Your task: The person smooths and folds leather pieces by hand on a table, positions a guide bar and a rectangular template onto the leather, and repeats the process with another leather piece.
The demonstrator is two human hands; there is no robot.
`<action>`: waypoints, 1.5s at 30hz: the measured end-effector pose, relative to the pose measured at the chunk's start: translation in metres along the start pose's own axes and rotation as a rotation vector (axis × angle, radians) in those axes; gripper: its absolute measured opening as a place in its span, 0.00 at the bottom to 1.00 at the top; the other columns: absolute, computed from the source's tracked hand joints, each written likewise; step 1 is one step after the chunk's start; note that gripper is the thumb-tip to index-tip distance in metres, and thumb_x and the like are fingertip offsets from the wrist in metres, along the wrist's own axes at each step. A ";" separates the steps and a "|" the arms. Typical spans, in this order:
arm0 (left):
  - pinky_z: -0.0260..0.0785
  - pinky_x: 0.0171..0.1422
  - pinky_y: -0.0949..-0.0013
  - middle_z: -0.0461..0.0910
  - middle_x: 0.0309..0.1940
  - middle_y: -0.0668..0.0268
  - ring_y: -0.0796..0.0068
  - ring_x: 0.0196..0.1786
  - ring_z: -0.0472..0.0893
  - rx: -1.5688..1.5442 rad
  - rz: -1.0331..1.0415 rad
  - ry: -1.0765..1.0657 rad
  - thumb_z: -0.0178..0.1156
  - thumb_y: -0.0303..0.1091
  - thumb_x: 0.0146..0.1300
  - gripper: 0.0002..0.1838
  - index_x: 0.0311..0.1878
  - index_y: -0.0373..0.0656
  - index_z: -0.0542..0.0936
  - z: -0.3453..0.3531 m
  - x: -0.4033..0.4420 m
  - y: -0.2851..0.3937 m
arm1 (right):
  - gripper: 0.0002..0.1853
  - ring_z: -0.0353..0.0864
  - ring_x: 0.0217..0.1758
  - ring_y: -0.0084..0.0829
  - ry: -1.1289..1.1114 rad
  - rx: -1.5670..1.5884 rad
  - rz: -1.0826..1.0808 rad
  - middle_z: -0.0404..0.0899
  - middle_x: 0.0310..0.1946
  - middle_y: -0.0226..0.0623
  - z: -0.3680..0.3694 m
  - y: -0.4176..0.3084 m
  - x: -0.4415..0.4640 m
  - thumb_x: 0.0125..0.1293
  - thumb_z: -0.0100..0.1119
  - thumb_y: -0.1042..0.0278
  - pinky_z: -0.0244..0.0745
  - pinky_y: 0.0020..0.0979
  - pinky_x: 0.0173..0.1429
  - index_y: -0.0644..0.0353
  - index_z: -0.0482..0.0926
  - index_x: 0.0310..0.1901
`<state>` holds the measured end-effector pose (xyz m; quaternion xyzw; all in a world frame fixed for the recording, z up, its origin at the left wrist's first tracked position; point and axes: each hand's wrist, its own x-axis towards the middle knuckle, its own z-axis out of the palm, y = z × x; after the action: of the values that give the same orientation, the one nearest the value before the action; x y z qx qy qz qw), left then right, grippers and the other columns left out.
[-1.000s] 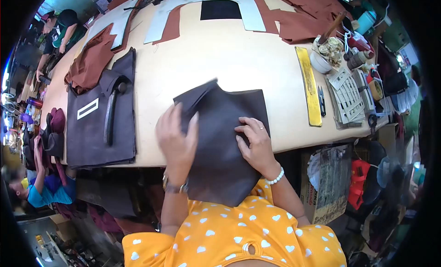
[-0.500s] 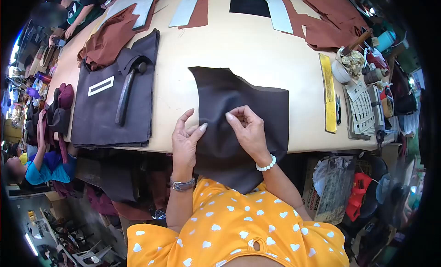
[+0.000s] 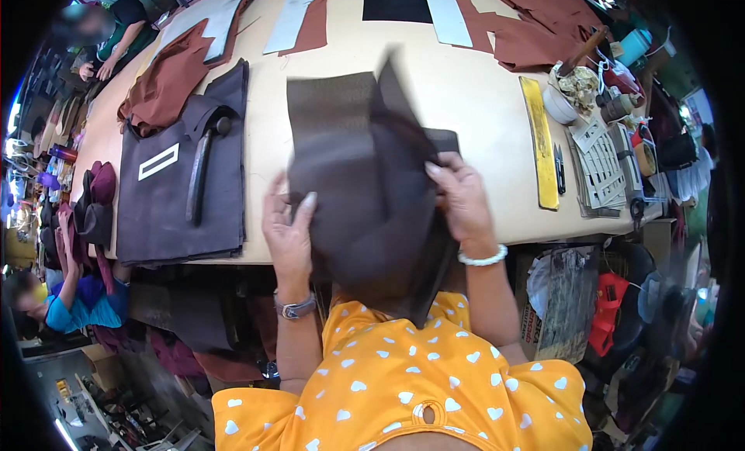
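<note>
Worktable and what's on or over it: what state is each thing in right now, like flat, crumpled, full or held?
Dark sheet: bent, partly raised, held by the right hand
Right hand: closed on the sheet's right side
Left hand: at the sheet's left edge, grip unclear
Dark stack: lying flat, layered
Hammer: resting on the stack
Yellow strip: flat
White bowl: upright, full

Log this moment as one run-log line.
left hand: at left edge of dark sheet | right hand: pinching its right side | sheet: bent, upper corner blurred | hammer: on dark stack
</note>
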<state>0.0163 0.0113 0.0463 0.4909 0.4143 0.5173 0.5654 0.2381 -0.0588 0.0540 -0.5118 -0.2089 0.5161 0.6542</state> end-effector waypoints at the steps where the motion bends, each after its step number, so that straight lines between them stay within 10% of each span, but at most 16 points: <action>1: 0.70 0.54 0.73 0.76 0.50 0.59 0.75 0.48 0.77 0.181 0.121 0.019 0.56 0.17 0.61 0.31 0.68 0.39 0.60 -0.007 0.005 -0.001 | 0.11 0.74 0.28 0.13 0.042 -0.025 -0.045 0.77 0.30 0.23 -0.015 -0.008 -0.001 0.60 0.60 0.72 0.69 0.15 0.30 0.59 0.75 0.45; 4: 0.65 0.58 0.72 0.77 0.51 0.62 0.73 0.51 0.77 0.622 0.434 -0.012 0.51 0.17 0.63 0.22 0.61 0.38 0.71 -0.027 0.025 -0.003 | 0.22 0.75 0.40 0.21 0.113 -0.230 -0.207 0.76 0.40 0.30 -0.073 -0.017 0.003 0.52 0.58 0.79 0.72 0.22 0.45 0.63 0.73 0.52; 5: 0.68 0.53 0.65 0.78 0.48 0.53 0.58 0.49 0.78 0.771 0.353 -0.103 0.49 0.18 0.62 0.18 0.54 0.36 0.77 -0.035 0.027 0.003 | 0.28 0.73 0.48 0.28 0.177 -0.327 -0.139 0.76 0.45 0.36 -0.084 -0.025 0.001 0.48 0.55 0.82 0.68 0.27 0.55 0.66 0.70 0.56; 8: 0.68 0.52 0.61 0.76 0.49 0.49 0.51 0.50 0.78 0.946 0.373 -0.044 0.48 0.18 0.61 0.18 0.52 0.37 0.78 -0.049 0.041 -0.011 | 0.25 0.79 0.43 0.35 0.356 -0.882 -0.502 0.78 0.38 0.46 -0.128 -0.009 0.015 0.51 0.53 0.80 0.71 0.31 0.50 0.73 0.68 0.54; 10: 0.69 0.52 0.59 0.77 0.47 0.50 0.50 0.47 0.78 1.096 0.432 0.023 0.48 0.19 0.59 0.19 0.54 0.36 0.77 -0.055 0.046 -0.014 | 0.27 0.80 0.42 0.42 0.497 -1.114 -0.287 0.78 0.37 0.53 -0.088 -0.043 -0.004 0.53 0.48 0.83 0.72 0.35 0.48 0.72 0.65 0.58; 16: 0.70 0.51 0.59 0.77 0.47 0.51 0.50 0.46 0.78 1.302 0.395 0.038 0.51 0.22 0.58 0.18 0.53 0.34 0.77 -0.057 0.049 -0.011 | 0.34 0.75 0.45 0.51 0.587 -1.525 -0.585 0.75 0.43 0.52 -0.117 -0.029 0.009 0.54 0.57 0.82 0.70 0.41 0.54 0.65 0.59 0.65; 21: 0.54 0.67 0.47 0.60 0.67 0.50 0.48 0.68 0.59 1.653 0.587 -0.012 0.54 0.32 0.61 0.26 0.63 0.37 0.68 -0.014 0.021 0.002 | 0.30 0.71 0.54 0.44 0.733 -2.081 -0.806 0.73 0.49 0.45 -0.102 -0.039 0.000 0.58 0.58 0.70 0.69 0.39 0.55 0.63 0.64 0.63; 29: 0.39 0.73 0.40 0.52 0.72 0.53 0.48 0.74 0.49 1.386 0.412 -0.495 0.56 0.53 0.61 0.37 0.70 0.47 0.61 0.036 -0.024 -0.026 | 0.34 0.54 0.70 0.53 0.087 -1.767 -0.466 0.58 0.67 0.51 -0.047 0.017 -0.072 0.63 0.51 0.44 0.48 0.56 0.70 0.56 0.64 0.66; 33: 0.40 0.72 0.40 0.51 0.72 0.53 0.48 0.74 0.49 1.390 0.430 -0.495 0.56 0.54 0.61 0.37 0.70 0.47 0.61 0.031 -0.025 -0.029 | 0.36 0.49 0.72 0.54 0.378 -1.793 -0.422 0.54 0.70 0.49 -0.100 0.026 -0.094 0.64 0.50 0.43 0.41 0.58 0.71 0.57 0.60 0.68; 45: 0.40 0.71 0.37 0.51 0.72 0.53 0.47 0.74 0.49 1.402 0.450 -0.472 0.56 0.55 0.60 0.38 0.70 0.48 0.60 0.033 -0.028 -0.032 | 0.21 0.74 0.46 0.42 1.176 -1.631 -0.283 0.75 0.40 0.41 -0.133 -0.020 -0.044 0.58 0.63 0.49 0.68 0.43 0.50 0.62 0.81 0.40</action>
<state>0.0513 -0.0197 0.0194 0.9039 0.4038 0.1181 0.0769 0.3371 -0.1569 0.0311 -0.9456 -0.2011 -0.1997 0.1599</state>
